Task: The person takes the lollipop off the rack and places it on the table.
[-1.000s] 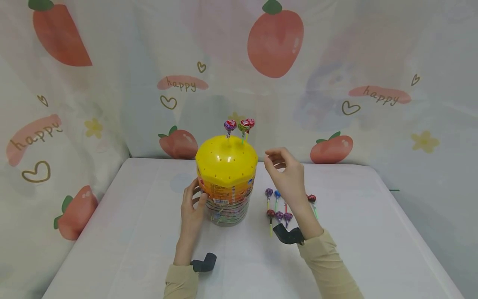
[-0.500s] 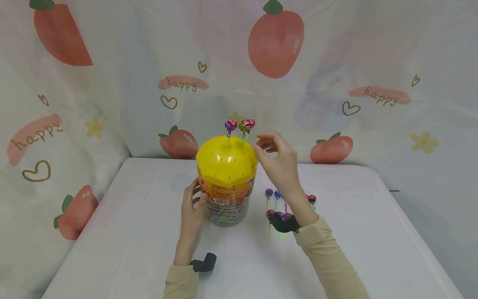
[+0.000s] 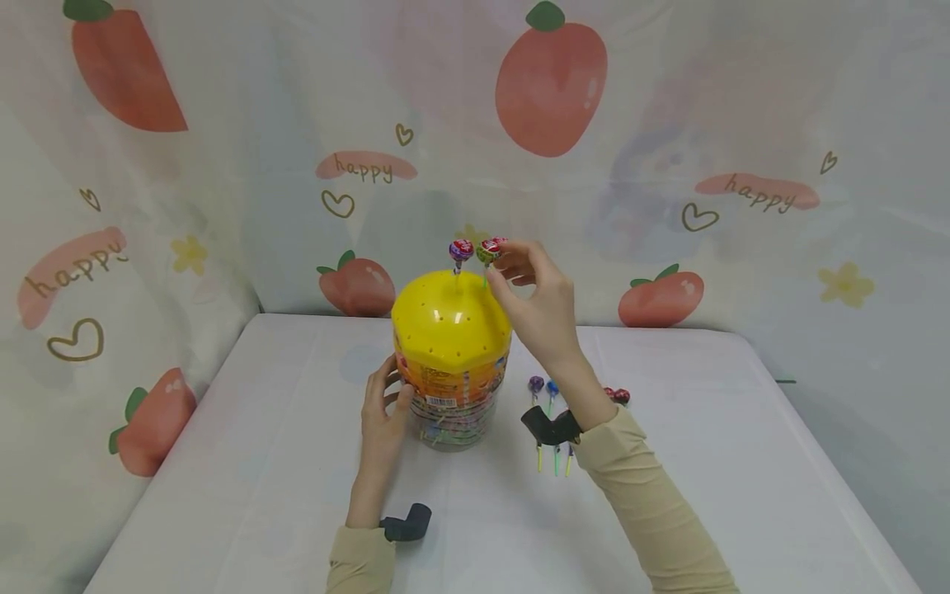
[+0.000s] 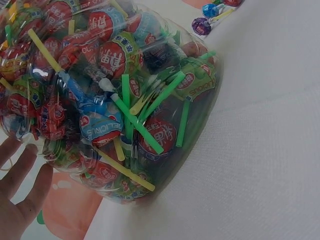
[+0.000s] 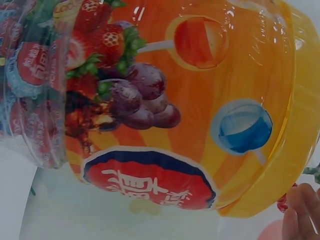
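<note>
A tall clear jar [image 3: 454, 429] with a yellow dome lid [image 3: 438, 309] stands upright on the table, filled with wrapped lollipops [image 4: 102, 120]. My left hand [image 3: 383, 421] rests against its left side, fingers fairly straight in the left wrist view. Two lollipops stand in the lid's holes: a purple lollipop [image 3: 461, 250] and a green lollipop [image 3: 488, 251]. Behind the green one is a red lollipop [image 5: 283, 202], mostly hidden by my right hand [image 3: 540, 305]. My right thumb and fingertips are right at these two; I cannot tell whether they pinch either.
Right of the jar, several loose lollipops [image 3: 536, 384] lie on the white table [image 3: 475, 528], partly hidden by my right forearm and black wrist camera [image 3: 549, 427]. A printed cloth backdrop [image 3: 438, 82] hangs behind the table.
My right hand has moved left and up from beside the jar to the lollipops on the lid. My left hand has stayed against the jar.
</note>
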Tool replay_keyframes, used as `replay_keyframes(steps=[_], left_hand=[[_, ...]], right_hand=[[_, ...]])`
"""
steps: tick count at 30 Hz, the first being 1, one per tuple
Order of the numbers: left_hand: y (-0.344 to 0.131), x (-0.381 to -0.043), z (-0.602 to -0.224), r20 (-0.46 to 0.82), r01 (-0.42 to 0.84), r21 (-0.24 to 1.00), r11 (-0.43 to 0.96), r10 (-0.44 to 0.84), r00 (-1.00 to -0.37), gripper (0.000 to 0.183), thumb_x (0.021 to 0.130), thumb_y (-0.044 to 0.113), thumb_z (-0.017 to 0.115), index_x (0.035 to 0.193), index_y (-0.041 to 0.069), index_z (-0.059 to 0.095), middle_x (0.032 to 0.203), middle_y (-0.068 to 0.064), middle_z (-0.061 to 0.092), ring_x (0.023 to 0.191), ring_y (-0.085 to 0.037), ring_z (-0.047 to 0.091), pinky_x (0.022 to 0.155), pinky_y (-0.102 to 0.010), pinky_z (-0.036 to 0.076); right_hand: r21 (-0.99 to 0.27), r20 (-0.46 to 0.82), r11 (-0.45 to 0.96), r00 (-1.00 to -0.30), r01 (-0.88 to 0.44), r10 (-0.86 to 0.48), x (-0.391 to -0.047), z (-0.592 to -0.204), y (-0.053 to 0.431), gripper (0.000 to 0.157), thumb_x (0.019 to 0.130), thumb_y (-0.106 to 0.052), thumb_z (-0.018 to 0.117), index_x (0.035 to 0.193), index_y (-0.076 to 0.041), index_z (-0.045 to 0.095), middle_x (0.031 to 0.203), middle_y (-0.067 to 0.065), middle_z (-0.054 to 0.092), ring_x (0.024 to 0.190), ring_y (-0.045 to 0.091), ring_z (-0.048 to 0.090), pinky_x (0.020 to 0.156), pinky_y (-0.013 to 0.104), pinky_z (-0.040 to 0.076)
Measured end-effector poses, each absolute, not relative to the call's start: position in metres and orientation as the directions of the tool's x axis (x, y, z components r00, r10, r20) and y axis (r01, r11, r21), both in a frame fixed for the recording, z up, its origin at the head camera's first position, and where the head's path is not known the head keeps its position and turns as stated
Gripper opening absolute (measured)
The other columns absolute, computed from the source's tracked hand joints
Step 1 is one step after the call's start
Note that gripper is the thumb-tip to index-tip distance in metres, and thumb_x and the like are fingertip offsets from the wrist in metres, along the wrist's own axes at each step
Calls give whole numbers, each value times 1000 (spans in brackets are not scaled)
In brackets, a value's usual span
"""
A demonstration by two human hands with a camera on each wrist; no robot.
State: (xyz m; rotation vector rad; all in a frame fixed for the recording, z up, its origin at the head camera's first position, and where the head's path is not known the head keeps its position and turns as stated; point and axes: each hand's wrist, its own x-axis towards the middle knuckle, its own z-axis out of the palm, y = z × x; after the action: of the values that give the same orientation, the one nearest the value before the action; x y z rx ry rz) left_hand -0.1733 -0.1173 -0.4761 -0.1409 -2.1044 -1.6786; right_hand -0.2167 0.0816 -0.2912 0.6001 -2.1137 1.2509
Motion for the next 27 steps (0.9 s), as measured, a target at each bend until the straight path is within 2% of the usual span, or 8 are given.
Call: replay_keyframes(steps=[18, 27], left_hand=[[-117, -173, -475, 403, 348, 900, 262, -193, -895, 53, 97, 29, 57, 146, 20, 39, 137, -8, 48, 124, -24, 48, 100, -57, 44], [-117, -173, -475, 409, 353, 897, 267, -196, -891, 53, 96, 23, 57, 146, 21, 40, 136, -8, 49, 125, -26, 49, 98, -54, 45]], right_hand=[[-622, 705, 411, -705, -667, -79, -225, -285, 75, 26, 91, -12, 65, 114, 0, 61, 99, 14, 69, 84, 25, 65, 82, 36, 54], [-628, 707, 398, -704, -669, -67, -225, -285, 76, 26, 92, -12, 64, 115, 0, 60, 97, 15, 69, 84, 25, 64, 83, 34, 53]])
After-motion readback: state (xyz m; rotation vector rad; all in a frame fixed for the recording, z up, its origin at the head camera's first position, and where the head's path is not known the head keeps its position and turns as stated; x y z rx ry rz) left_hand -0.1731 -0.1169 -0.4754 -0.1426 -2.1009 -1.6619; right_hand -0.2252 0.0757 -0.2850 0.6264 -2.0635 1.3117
